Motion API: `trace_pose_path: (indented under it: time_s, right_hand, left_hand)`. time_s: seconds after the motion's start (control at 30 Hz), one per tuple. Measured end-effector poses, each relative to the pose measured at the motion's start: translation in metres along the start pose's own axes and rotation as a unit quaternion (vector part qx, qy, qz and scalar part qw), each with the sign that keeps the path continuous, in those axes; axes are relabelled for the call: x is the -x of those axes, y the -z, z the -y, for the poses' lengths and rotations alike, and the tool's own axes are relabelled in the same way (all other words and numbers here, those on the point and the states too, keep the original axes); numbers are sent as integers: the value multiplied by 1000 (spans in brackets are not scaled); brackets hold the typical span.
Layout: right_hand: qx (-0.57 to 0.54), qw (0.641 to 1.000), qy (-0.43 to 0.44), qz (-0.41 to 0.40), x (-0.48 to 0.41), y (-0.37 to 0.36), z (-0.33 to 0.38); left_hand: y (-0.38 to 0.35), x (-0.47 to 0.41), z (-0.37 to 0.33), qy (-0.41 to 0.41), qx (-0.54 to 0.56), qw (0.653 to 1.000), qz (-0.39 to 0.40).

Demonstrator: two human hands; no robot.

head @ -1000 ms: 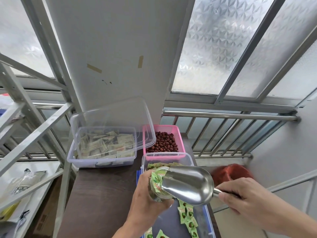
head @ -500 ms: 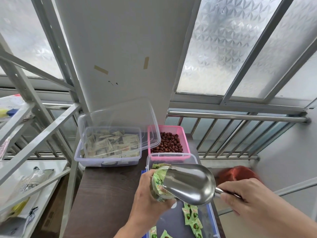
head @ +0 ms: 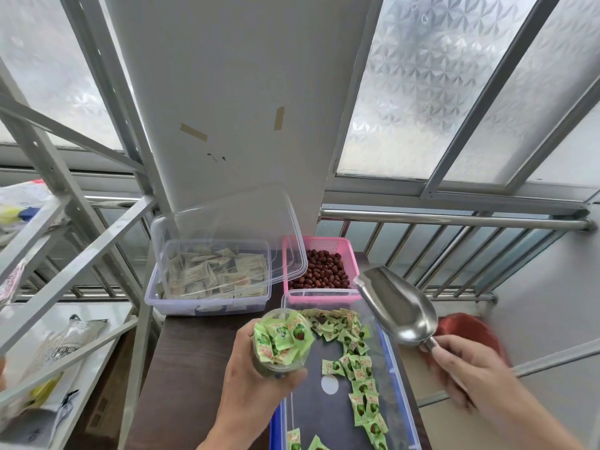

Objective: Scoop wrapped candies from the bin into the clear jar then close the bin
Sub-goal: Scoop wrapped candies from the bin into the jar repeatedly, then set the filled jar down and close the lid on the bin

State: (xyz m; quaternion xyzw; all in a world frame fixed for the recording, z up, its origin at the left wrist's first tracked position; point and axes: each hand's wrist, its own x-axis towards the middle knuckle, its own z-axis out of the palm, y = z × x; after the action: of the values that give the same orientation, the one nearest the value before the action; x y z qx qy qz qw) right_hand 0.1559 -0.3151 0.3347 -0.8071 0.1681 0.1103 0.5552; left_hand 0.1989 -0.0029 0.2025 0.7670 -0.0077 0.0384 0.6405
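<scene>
At the far left stands a grey metal rack (head: 48, 228) with packets on its shelves, beside the dark wooden counter (head: 194, 368). On the counter's far end sits a clear box (head: 207, 297) of pale sachets, its clear lid (head: 227, 228) tilted up against the white pillar (head: 240, 102) behind it. Nearer the camera, the left hand (head: 256, 381) grips the clear jar (head: 281, 344), fingers wrapped round its lower body and thumb pressed at its base; the jar is tipped with its mouth facing away and is packed with green wrapped candies (head: 285, 336). It is held over the near left edge of the bin (head: 402, 378), a clear, blue-trimmed bin lying open on the counter, with more green candies scattered along its far end and right side. Just beyond the bin sits a pink basket (head: 352, 254) of dark red fruit. To the right, the right hand (head: 467, 368) clenches the handle of a shiny metal scoop (head: 396, 306), which looks empty and is raised above the bin's right edge, well apart from the jar. A blurred red object (head: 470, 329) lies beyond that hand, below the steel railing (head: 454, 219).
</scene>
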Motion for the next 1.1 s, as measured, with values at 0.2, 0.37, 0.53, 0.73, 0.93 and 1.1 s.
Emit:
trace_pose_path:
  time_s: [0.2, 0.37, 0.53, 0.73, 0.93, 1.1]
  right_hand:
    - [-69, 978, -183, 68, -33, -103, -88]
    - [-41, 971, -217, 90, -51, -164, -123]
    - [2, 975, -219, 46, -61, -189, -140]
    - [180, 962, -189, 76, -63, -182, -125]
    - [207, 968, -85, -110, -93, -140, -82]
    - [105, 989, -11, -100, -181, -159, 6]
  left_hand:
    - [46, 3, 25, 88, -39, 990, -104]
    - [59, 7, 59, 166, -60, 975, -138]
    - [52, 11, 84, 216, -78, 963, -141]
    - [51, 11, 85, 236, -80, 964, -91]
    - [84, 42, 85, 286, -52, 956, -28]
    - [138, 55, 89, 323, 103, 941, -20]
